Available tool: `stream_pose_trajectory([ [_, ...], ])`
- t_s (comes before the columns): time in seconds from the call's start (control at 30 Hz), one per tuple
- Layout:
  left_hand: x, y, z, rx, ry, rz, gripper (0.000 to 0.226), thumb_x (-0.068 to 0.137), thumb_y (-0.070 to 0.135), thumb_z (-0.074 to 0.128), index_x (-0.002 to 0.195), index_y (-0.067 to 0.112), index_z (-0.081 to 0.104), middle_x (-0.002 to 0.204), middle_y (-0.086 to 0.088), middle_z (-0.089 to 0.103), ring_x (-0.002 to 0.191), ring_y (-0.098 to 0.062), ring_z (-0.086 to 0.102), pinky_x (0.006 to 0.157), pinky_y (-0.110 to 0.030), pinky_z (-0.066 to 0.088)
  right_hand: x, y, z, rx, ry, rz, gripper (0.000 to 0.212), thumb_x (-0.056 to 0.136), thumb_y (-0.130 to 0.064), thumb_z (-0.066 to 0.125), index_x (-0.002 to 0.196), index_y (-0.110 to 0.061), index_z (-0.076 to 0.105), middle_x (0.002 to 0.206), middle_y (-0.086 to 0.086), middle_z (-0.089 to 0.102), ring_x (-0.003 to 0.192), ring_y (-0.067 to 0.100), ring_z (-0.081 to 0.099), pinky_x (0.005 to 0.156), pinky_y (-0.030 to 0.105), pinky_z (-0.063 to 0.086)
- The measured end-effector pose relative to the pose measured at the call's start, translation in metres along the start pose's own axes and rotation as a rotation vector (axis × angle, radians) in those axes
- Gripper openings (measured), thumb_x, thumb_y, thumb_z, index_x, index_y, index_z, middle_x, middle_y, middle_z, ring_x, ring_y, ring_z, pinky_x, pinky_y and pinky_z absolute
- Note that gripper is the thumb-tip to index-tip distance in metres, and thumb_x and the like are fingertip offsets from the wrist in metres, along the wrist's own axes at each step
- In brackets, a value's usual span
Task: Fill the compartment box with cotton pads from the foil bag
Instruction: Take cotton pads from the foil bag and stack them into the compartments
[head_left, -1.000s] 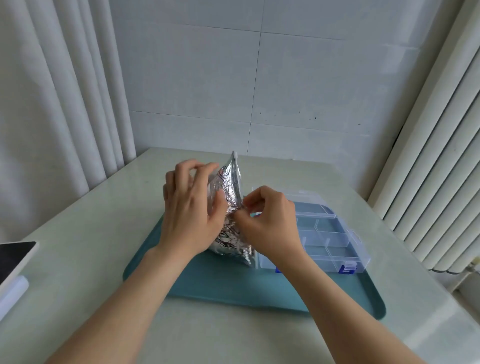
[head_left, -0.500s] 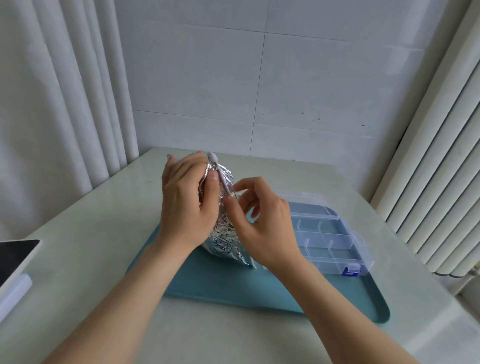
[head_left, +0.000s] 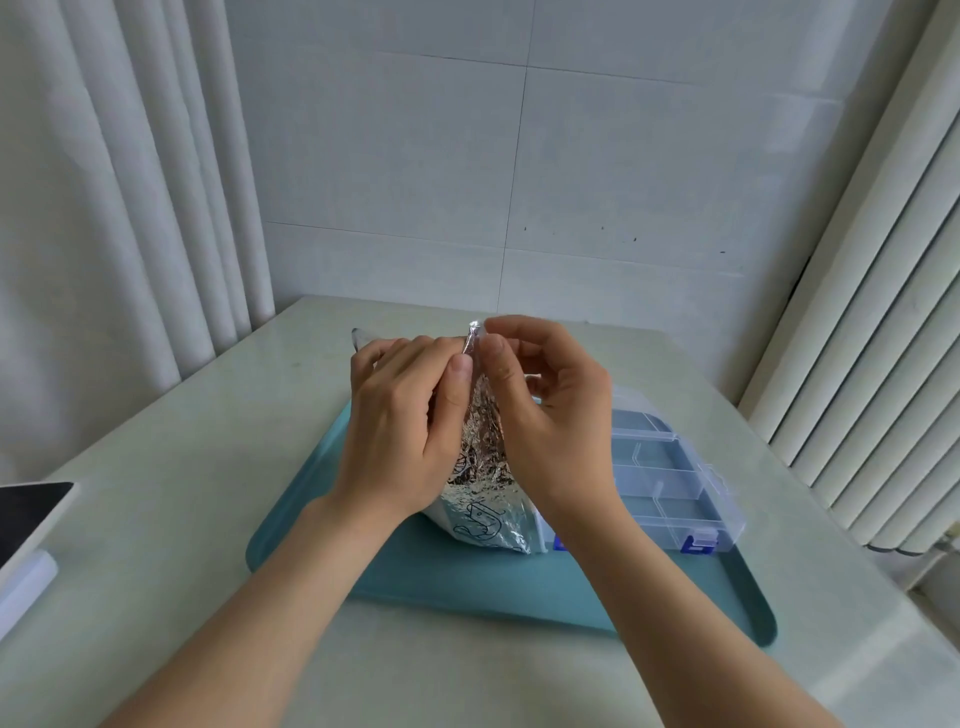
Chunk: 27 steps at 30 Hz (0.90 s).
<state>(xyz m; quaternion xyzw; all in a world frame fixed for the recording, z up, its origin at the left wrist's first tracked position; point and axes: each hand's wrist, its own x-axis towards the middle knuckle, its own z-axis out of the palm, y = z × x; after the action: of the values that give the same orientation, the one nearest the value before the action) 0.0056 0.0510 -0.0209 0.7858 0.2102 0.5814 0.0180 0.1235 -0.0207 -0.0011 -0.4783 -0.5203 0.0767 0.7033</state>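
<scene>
A crinkled silver foil bag (head_left: 483, 499) with blue print stands upright on the teal tray (head_left: 467, 587). My left hand (head_left: 400, 431) grips the bag's left side near its top edge. My right hand (head_left: 545, 410) pinches the top seam between thumb and forefinger, right beside the left thumb. To the right of the bag lies the clear compartment box (head_left: 670, 483) with blue latches, its lid shut; its left part is hidden behind my right hand. No cotton pads are visible.
The tray sits on a pale green table (head_left: 182, 467). A dark-screened tablet (head_left: 31, 509) with a white edge lies at the table's left edge. White curtains hang to the left, vertical blinds to the right, a tiled wall behind.
Both hands have moved up to the bag's top seam. My right hand rose from the bag's side to pinch the seam; the bag stands more upright.
</scene>
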Motion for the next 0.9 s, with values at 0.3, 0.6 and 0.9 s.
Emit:
stream_pose_trajectory([
  [0.3, -0.001, 0.001, 0.006, 0.056, 0.078, -0.007, 0.028, 0.110, 0.014, 0.045, 0.084, 0.022, 0.051, 0.079, 0.013, 0.043, 0.072, -0.012, 0.039, 0.083, -0.041, 0.041, 0.007, 0.004, -0.001, 0.088, -0.149, 0.156, 0.009, 0.105, -0.018, 0.063, 0.107, -0.010, 0.067, 0.079, -0.004, 0.065, 0.067, 0.008, 0.054, 0.058, 0.030, 0.045],
  [0.6, -0.001, 0.001, 0.003, 0.124, 0.121, -0.034, 0.030, 0.111, 0.016, 0.043, 0.086, 0.016, 0.058, 0.078, 0.010, 0.052, 0.073, -0.018, 0.052, 0.084, -0.045, 0.042, 0.000, -0.008, 0.003, -0.103, -0.055, 0.055, 0.004, 0.096, -0.022, 0.073, 0.092, -0.021, 0.075, 0.082, -0.012, 0.076, 0.081, 0.004, 0.070, 0.066, 0.016, 0.045],
  [0.9, 0.001, -0.016, -0.001, 0.220, 0.258, -0.192, 0.031, 0.112, 0.024, 0.046, 0.084, 0.017, 0.059, 0.079, 0.006, 0.056, 0.078, -0.029, 0.057, 0.083, -0.049, 0.043, -0.004, 0.010, -0.002, -0.542, -0.246, 0.031, 0.018, 0.072, -0.025, 0.078, 0.070, -0.019, 0.062, 0.067, -0.007, 0.062, 0.070, 0.008, 0.057, 0.059, 0.017, 0.040],
])
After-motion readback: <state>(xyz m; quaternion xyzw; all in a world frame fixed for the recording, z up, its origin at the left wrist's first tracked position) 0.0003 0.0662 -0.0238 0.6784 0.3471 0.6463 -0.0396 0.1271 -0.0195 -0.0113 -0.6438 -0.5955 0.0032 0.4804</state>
